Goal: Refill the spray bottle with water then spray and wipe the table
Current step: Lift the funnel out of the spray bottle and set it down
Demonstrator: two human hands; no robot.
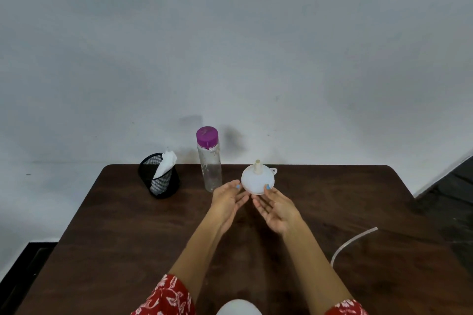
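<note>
A white funnel (257,181) is held above the far middle of the dark brown table (122,225), tilted with its spout pointing up and away. My right hand (275,208) grips its lower right rim, thumb on top and fingers beneath. My left hand (229,201) meets the lower left rim with thumb and fingertips, palm turned up. Just left of the funnel stands a clear water bottle (210,169) with a purple cap, upright. A black mesh cup (160,179) holding white tissue (165,165) stands farther left. No spray bottle can be made out.
A thin white tube (350,241) lies curved on the table's right side. A rounded white object (239,308) shows at the bottom edge between my red patterned sleeves. A grey wall rises behind the table, and dark floor lies off both sides.
</note>
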